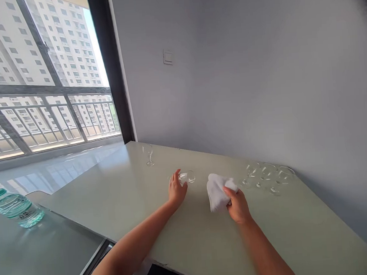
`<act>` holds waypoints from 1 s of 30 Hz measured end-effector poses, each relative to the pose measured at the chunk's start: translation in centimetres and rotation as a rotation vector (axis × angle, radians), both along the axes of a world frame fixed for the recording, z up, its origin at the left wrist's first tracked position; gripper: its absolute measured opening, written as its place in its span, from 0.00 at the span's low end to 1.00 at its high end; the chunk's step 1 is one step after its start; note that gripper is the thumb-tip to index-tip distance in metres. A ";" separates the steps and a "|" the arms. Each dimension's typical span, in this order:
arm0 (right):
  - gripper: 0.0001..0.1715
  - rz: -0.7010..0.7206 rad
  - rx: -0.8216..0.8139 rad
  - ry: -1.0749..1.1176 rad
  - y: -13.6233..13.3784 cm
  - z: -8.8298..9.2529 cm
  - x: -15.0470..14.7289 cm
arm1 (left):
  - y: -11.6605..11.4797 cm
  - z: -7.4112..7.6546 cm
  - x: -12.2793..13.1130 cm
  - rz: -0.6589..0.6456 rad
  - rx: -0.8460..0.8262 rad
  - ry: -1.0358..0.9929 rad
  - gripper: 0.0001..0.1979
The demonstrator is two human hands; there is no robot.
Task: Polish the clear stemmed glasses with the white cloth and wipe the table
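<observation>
My left hand (177, 188) is closed around a clear stemmed glass (191, 177), which is tilted on its side with its round foot pointing right. The fingers hide much of the glass's bowl. In my right hand (237, 205) is a folded white cloth (218, 190), pinched between thumb and fingers and held above the table. Beyond my left hand another stemmed glass (148, 153) stands upright. To the right of the cloth stand several more stemmed glasses (268, 173) in a group near the wall.
The pale glossy table (121, 200) meets a grey wall (261, 86) at the back and right. On a lower dark surface (19, 262) at left stands a water bottle (17, 209) with a green cap. A large window (44, 84) is at the far left.
</observation>
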State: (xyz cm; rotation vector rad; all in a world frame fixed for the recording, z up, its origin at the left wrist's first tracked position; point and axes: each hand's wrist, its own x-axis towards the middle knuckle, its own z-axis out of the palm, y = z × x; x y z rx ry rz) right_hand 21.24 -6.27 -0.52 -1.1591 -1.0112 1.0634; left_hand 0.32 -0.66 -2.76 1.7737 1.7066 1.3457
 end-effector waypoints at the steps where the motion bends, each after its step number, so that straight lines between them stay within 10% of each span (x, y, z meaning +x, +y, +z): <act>1: 0.16 -0.005 0.055 -0.094 -0.4 0.2 -0.5 | -0.3 0.0 0.1 -0.010 -0.001 0.044 0.28; 7: 0.09 0.337 0.451 -0.626 -3.3 1.9 -4.7 | -1.6 0.4 0.5 -0.080 0.024 0.235 0.26; 18: 0.15 0.317 0.204 -0.632 -1.6 0.1 -4.3 | -2.9 0.7 1.1 -0.165 0.140 0.508 0.25; 30: 0.14 0.476 -0.298 0.332 -0.9 -1.5 -3.8 | -3.4 1.4 0.9 -0.430 0.237 0.561 0.22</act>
